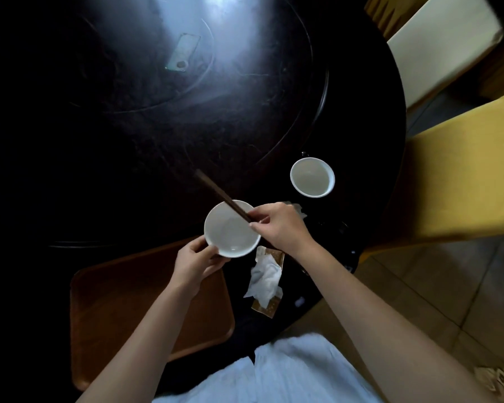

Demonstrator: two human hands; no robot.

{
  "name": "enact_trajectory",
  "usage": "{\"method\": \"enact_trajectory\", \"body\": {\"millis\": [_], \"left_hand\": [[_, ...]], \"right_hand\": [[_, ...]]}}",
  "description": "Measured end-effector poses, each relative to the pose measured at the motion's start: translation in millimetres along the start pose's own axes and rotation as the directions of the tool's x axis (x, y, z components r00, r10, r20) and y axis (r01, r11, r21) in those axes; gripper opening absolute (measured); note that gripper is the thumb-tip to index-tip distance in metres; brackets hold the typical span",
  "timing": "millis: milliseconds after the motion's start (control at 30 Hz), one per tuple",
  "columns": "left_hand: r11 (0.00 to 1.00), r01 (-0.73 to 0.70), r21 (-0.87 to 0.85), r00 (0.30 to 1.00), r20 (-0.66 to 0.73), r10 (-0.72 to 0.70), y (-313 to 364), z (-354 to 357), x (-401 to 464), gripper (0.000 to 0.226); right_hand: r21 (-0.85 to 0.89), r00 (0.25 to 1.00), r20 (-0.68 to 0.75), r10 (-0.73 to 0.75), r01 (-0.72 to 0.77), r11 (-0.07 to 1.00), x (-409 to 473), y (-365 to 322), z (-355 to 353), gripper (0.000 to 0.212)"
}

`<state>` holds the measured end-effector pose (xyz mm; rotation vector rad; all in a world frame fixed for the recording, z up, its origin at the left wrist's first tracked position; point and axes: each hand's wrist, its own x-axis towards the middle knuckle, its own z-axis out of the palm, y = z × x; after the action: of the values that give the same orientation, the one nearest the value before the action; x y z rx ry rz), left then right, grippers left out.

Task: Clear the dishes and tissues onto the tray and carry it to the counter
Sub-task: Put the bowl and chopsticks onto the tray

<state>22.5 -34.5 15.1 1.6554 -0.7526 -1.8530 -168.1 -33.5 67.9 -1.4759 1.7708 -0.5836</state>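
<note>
White cloth (277, 370) over my lap fills the bottom edge, and both bare forearms reach up from it toward the bowl (230, 229).

Left hand (195, 264): palm up, fingers curled under the bowl's near rim, thumb on the rim's outer side. It grips the bowl, which sits above the far right corner of the tray (122, 301); I cannot tell whether the bowl touches anything beneath.

Right hand (277, 225): just right of the bowl, wrist angled in, thumb and fingertips pinching the near end of a pair of dark chopsticks (221, 196). The sticks lie together and slant up and left across the bowl's far rim, their tips beyond the bowl over the table (128, 155).

Bowl: white, round, shallow, inside looks bare and glossy.

Right of the bowl and nearer me, a crumpled white tissue (265, 279) lies on a brown patterned paper sleeve (269, 303), beside the tray's right edge. Another bit of tissue (298, 210) peeks out behind the right hand. Beyond the bowl to the right, well apart, stands a white cup (312, 177), near the table's rim.

Tray: brown, rectangular, raised lip, its floor left of the bowl bare. Yellow chair cushion (463, 175) sits close past the table's edge, right of the cup.
</note>
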Motion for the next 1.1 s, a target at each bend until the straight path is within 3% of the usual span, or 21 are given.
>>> {"method": "enact_trajectory", "body": {"millis": [100,233,433,800,900,1000,1100], "left_hand": [[0.999,-0.032,-0.037,0.999,-0.013,0.031,1,-23,-10,0.026],[0.999,-0.035,-0.040,0.997,-0.064,0.033,-7,-69,-23,0.032],[1.000,-0.002,-0.001,0.986,-0.168,0.002,-30,-141,-39,0.037],[0.983,0.001,0.183,0.985,-0.169,0.030,-45,-215,-53,0.040],[0.971,0.007,0.239,0.991,-0.135,0.026,-45,-227,-51,0.040],[0.961,0.001,0.278,0.994,-0.108,0.031,-45,-236,-50,0.039],[0.958,-0.002,0.288,0.996,-0.086,0.028,-45,-246,-50,0.038]], "right_hand": [[0.290,0.996,-0.044,0.077,-0.061,0.955,-14,-4,-1,0.023],[0.570,0.987,0.009,0.161,-0.137,0.810,-32,-15,12,0.018],[0.612,0.976,0.045,0.214,-0.196,0.766,-49,-38,51,0.016],[0.578,0.988,-0.071,0.140,-0.074,0.812,-49,-80,102,0.015],[0.455,0.987,-0.120,0.108,-0.041,0.889,-42,-85,117,0.017],[0.182,0.989,-0.144,0.023,0.004,0.983,-36,-89,137,0.019],[-0.166,0.990,-0.042,-0.131,0.123,0.979,-27,-93,158,0.023]]}}
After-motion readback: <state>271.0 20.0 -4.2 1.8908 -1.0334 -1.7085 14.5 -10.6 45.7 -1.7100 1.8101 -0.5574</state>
